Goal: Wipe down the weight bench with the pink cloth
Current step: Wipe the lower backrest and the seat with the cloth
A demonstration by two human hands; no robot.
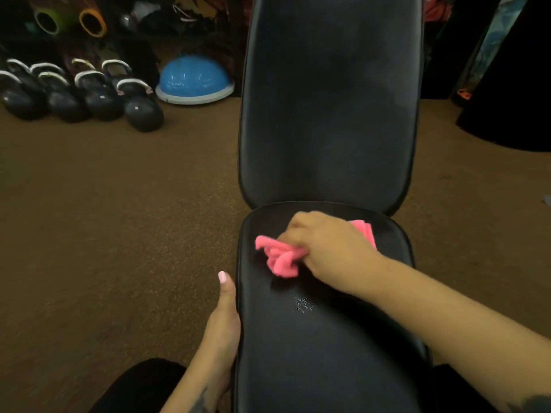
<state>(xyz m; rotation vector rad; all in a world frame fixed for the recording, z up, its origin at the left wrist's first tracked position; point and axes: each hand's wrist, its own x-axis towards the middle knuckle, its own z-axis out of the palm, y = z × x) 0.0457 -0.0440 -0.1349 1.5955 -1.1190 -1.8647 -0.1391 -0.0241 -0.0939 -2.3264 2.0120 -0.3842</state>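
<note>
The weight bench (328, 338) runs lengthwise from near to far, its long axis pointing straight away from the person; the black seat pad lies near and the longer back pad (329, 99) stretches beyond it, a narrow seam between them. The right hand (328, 248) is curled around the bunched pink cloth (280, 257) and presses it onto the far part of the seat surface, just short of the seam. The cloth lies crosswise to the bench, one crumpled end sticking out left of the fingers and a flatter end showing to the right behind the hand. A small patch of speckles (304, 304) marks the pad nearer than the cloth. The left hand (223, 323) rests along the seat's left edge, thumb straight and pointing far; its fingers are hidden under the pad.

On the brown floor to the far left stand several kettlebells (89, 96) and a blue dome trainer (193, 80).
</note>
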